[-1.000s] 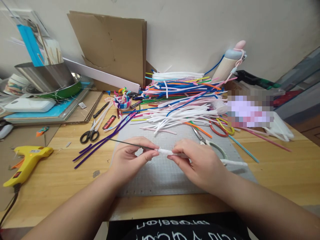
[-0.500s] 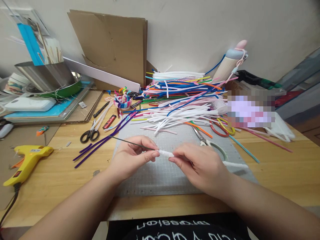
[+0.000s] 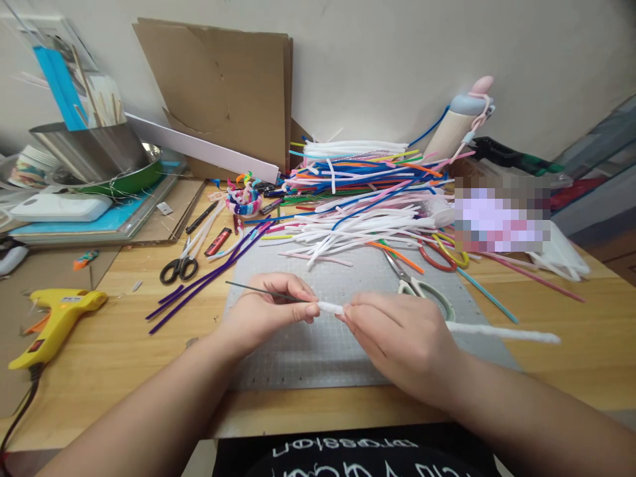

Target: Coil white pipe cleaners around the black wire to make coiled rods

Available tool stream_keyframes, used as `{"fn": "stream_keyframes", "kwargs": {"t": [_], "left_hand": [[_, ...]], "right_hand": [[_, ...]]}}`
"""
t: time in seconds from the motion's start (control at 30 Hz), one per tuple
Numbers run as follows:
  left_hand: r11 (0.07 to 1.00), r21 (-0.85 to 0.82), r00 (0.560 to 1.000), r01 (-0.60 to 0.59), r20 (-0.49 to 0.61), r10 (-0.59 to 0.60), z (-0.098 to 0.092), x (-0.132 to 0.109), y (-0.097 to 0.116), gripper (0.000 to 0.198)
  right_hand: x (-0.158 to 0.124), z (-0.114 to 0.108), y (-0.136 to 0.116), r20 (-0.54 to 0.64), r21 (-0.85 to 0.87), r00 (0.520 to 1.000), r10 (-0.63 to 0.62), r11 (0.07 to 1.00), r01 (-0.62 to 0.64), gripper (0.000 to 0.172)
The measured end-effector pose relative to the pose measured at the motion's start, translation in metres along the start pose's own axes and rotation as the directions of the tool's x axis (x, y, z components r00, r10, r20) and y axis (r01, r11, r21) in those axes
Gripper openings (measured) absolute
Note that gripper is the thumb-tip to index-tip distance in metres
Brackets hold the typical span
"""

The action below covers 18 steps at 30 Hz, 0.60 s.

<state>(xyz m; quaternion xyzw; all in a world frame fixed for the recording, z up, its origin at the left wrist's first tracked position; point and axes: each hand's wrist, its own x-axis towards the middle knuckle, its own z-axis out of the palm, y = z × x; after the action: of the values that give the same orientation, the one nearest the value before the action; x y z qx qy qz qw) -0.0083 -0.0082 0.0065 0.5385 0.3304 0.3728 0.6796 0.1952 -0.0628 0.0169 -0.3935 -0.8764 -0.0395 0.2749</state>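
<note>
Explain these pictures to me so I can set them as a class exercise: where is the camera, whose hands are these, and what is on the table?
There is no machine here: a person works with two bare hands. The camera is worn on that person's head and looks forward and down, so the arms enter from the bottom edge. The left hand pinches a thin dark wire in its fingers; the right hand is closed on a white pipe cleaner that seems wound onto the wire between the hands, its tail reaching right. Both are above a grey cutting mat on a wooden table. Behind lies a pile of coloured pipe cleaners; to the left, black scissors and a yellow glue gun.
</note>
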Motion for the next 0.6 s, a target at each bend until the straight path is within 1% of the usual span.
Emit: {"fn": "stream_keyframes", "kwargs": {"t": [0.17, 0.33, 0.43, 0.53, 0.6], "left_hand": [[0.999, -0.009, 0.999, 0.051, 0.007, -0.05, 0.0017, 0.0009, -0.0033, 0.014], [1.0, 0.023, 1.0, 0.008, 0.025, -0.009, 0.0032, -0.0004, -0.0058, 0.012], [0.994, 0.11, 0.999, -0.027, 0.025, 0.025, 0.0023, -0.0024, -0.0046, 0.011], [0.962, 0.263, 0.997, -0.07, 0.009, 0.07, 0.0006, -0.0043, -0.0014, 0.01], [0.929, 0.356, 0.995, -0.1, 0.012, 0.103, -0.0001, -0.0051, 0.0009, 0.01]], "right_hand": [[0.0002, 0.0023, -0.0015, -0.039, -0.04, 0.999, -0.025, 0.999, 0.023, 0.022], [0.0019, 0.0046, -0.0003, 0.004, 0.063, 0.999, 0.037, 0.997, -0.037, 0.023], [0.0043, 0.0037, 0.0013, 0.047, 0.175, 0.995, 0.09, 0.98, -0.097, 0.018], [0.0073, -0.0005, 0.0031, 0.141, 0.277, 0.98, 0.144, 0.944, -0.179, 0.014], [0.0092, -0.0038, 0.0039, 0.206, 0.296, 0.964, 0.171, 0.928, -0.227, 0.015]]}}
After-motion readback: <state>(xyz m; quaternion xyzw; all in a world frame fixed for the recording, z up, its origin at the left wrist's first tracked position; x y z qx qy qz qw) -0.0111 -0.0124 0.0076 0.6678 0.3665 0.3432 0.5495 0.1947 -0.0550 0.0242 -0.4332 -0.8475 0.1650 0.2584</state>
